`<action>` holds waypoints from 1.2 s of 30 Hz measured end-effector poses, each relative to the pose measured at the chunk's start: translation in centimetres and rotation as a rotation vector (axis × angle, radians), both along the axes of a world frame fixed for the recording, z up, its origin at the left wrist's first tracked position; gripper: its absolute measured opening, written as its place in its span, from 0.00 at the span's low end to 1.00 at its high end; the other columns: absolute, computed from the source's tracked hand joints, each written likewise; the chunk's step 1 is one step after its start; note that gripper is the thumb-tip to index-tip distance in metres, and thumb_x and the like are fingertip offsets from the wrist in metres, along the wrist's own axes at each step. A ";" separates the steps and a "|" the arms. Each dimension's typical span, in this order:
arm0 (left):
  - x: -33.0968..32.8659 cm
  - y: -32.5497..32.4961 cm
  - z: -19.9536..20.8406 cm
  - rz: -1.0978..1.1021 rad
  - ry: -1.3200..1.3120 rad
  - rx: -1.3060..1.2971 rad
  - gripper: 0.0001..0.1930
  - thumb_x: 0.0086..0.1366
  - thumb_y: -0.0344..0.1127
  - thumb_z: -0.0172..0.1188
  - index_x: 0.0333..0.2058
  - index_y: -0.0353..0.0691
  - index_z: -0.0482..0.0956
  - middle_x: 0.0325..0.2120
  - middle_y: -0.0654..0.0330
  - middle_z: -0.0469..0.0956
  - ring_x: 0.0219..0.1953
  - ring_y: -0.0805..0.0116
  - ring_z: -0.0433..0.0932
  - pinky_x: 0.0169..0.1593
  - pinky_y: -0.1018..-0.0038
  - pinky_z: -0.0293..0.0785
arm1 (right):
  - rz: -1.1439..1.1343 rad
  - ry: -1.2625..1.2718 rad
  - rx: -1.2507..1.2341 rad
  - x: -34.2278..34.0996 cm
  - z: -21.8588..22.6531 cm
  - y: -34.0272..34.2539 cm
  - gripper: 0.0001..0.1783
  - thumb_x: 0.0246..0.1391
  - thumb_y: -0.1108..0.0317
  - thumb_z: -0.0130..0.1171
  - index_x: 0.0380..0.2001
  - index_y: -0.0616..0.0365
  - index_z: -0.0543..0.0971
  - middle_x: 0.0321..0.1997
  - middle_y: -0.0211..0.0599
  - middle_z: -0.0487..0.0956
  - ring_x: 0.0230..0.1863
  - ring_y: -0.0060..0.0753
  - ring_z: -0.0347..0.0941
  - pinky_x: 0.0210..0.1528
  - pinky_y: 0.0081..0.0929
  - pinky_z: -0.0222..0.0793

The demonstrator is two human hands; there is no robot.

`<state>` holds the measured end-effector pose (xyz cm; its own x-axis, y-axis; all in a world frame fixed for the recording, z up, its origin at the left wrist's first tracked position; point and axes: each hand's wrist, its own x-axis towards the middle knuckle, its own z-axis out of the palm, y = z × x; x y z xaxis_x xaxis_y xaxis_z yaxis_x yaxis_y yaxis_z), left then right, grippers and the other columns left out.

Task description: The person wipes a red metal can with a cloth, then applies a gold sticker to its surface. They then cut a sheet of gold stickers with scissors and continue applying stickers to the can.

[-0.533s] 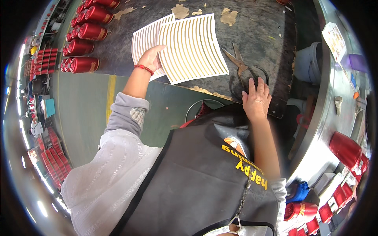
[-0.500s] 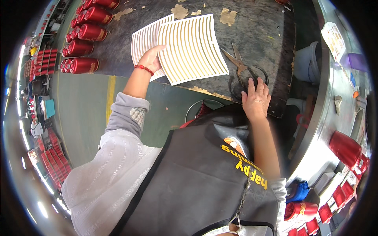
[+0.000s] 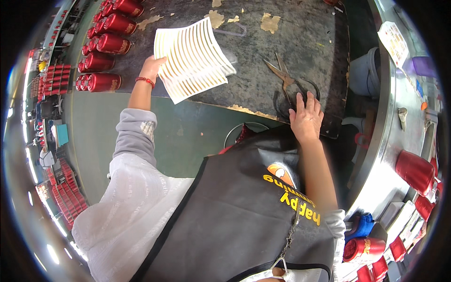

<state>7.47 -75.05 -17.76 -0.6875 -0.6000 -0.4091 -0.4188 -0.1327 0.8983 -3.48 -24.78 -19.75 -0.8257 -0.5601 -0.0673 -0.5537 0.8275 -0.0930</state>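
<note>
My left hand [image 3: 152, 69] pinches the left edge of white sheets with gold stripes [image 3: 192, 54], thumb on top. The sheets bend and fan slightly above the dark worktable [image 3: 253, 51]; how many there are I cannot tell. My right hand [image 3: 306, 117] lies at the table's near edge with its fingers spread. Its fingertips are over or against the dark handles of a pair of scissors [image 3: 287, 81], which lie partly open, blades pointing away. Whether the fingers touch the handles is hard to make out.
Red metallic canisters [image 3: 104, 82] lie in rows along the table's left side. Beyond the sheets is a clear plastic strip [image 3: 232, 31]. A grey bucket [image 3: 364, 73] stands to the right, beside a metal counter [image 3: 399, 94] bearing more red canisters [image 3: 413, 171].
My left hand has moved left with the striped sheets, which now bend and overlap more. The clear plastic strip has come into sight. My right hand and the scissors have stayed put.
</note>
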 end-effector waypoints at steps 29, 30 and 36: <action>2.2 -3.7 -9.3 0.086 -0.697 -0.645 0.33 0.48 0.48 0.67 0.48 0.27 0.77 0.45 0.38 0.79 0.49 0.45 0.79 0.54 0.61 0.75 | 0.005 0.000 -0.018 -0.1 -0.2 0.4 0.32 0.54 0.56 0.60 0.61 0.52 0.70 0.69 0.44 0.62 0.65 0.49 0.59 0.59 0.47 0.61; 2.5 -4.2 -10.2 0.131 -0.655 -0.788 0.23 0.53 0.39 0.66 0.39 0.21 0.80 0.33 0.47 0.83 0.37 0.56 0.84 0.41 0.62 0.79 | 0.007 -0.002 -0.021 -0.1 -0.1 0.3 0.32 0.54 0.55 0.60 0.61 0.51 0.70 0.69 0.44 0.62 0.65 0.49 0.59 0.59 0.47 0.61; 0.5 -1.4 -6.4 0.145 -0.551 -0.356 0.25 0.49 0.42 0.67 0.40 0.26 0.81 0.39 0.45 0.82 0.42 0.55 0.83 0.43 0.63 0.77 | -0.014 0.003 -0.012 -0.2 -0.3 0.5 0.31 0.54 0.55 0.60 0.61 0.51 0.70 0.68 0.44 0.62 0.65 0.48 0.59 0.59 0.47 0.61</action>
